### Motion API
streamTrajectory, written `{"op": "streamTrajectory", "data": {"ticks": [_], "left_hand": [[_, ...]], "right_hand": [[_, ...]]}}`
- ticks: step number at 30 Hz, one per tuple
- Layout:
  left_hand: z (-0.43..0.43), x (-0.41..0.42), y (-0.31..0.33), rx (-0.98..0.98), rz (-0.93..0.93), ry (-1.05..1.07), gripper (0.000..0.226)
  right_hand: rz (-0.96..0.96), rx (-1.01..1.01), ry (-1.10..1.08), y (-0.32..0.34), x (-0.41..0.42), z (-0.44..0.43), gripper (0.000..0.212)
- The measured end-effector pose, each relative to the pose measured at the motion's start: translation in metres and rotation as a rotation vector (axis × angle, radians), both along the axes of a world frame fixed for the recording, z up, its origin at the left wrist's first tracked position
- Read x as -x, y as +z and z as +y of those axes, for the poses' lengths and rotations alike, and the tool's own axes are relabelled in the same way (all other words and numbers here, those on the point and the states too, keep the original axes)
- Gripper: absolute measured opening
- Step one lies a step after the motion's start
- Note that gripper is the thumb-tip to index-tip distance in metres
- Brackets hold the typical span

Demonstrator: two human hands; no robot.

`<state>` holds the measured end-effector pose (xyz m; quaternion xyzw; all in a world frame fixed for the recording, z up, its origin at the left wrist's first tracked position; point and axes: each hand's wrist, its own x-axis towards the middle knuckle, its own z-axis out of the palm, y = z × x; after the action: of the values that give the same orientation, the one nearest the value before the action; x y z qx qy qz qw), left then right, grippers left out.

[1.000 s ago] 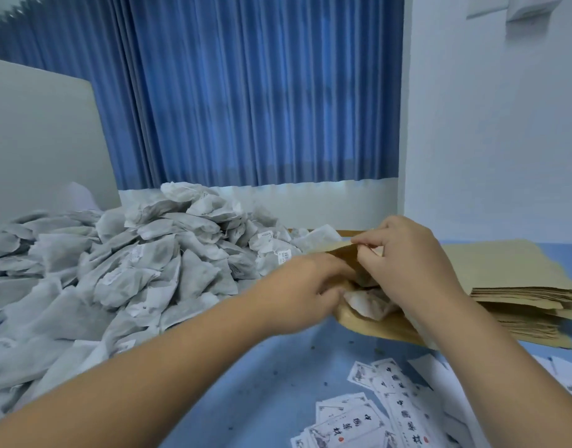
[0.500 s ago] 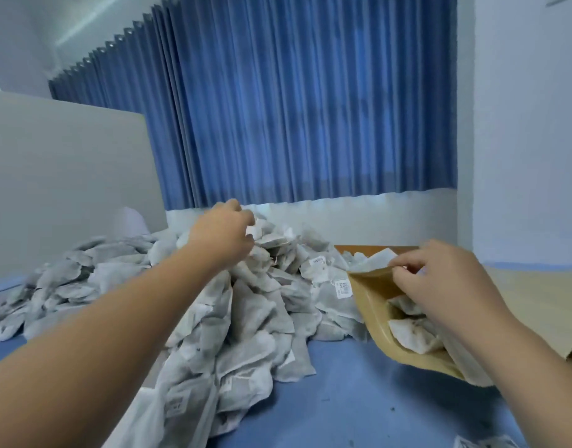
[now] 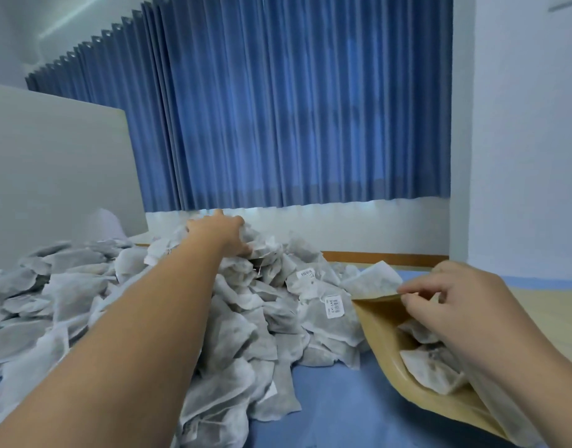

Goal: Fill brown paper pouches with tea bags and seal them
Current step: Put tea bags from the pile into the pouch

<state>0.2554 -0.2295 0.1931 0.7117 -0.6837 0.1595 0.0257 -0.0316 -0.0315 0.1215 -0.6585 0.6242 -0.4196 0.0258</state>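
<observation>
A big heap of grey-white tea bags (image 3: 233, 305) covers the left and middle of the blue table (image 3: 336, 412). My left hand (image 3: 221, 232) reaches to the top of the heap, its fingers curled down into the tea bags there. On the right, my right hand (image 3: 456, 305) pinches the upper edge of a brown paper pouch (image 3: 380, 331) and holds its mouth open toward the heap. Several tea bags (image 3: 430, 367) lie inside the pouch. My fingertips in the heap are hidden.
A grey panel (image 3: 52, 176) stands at the left behind the heap. Blue curtains (image 3: 294, 108) hang behind, with a white wall (image 3: 520, 140) at the right. A stack of flat brown pouches (image 3: 562, 305) lies behind my right hand.
My left hand left the pouch mouth and moved up and left to the top of the tea bag heap. My right hand kept hold of the open pouch.
</observation>
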Motion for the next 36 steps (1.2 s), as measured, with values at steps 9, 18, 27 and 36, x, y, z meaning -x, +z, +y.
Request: {"op": "streamTrajectory", "data": {"ticks": [9, 18, 27, 36], "left_hand": [[-0.002, -0.021, -0.007, 0.024, 0.31, -0.21, 0.051], [0.029, -0.023, -0.008, 0.359, 0.363, -0.308, 0.026], [0.115, 0.029, -0.029, 0.523, 0.881, -0.535, 0.009], [0.189, 0.094, -0.068, 0.343, 1.364, -0.837, 0.009]], "right_hand": [[-0.017, 0.039, 0.004, -0.003, -0.001, -0.003, 0.033], [-0.027, 0.047, -0.01, 0.002, 0.005, 0.002, 0.031], [-0.036, 0.06, -0.004, 0.01, 0.015, 0.006, 0.026], [-0.073, -0.008, -0.021, 0.014, 0.021, 0.011, 0.016]]}}
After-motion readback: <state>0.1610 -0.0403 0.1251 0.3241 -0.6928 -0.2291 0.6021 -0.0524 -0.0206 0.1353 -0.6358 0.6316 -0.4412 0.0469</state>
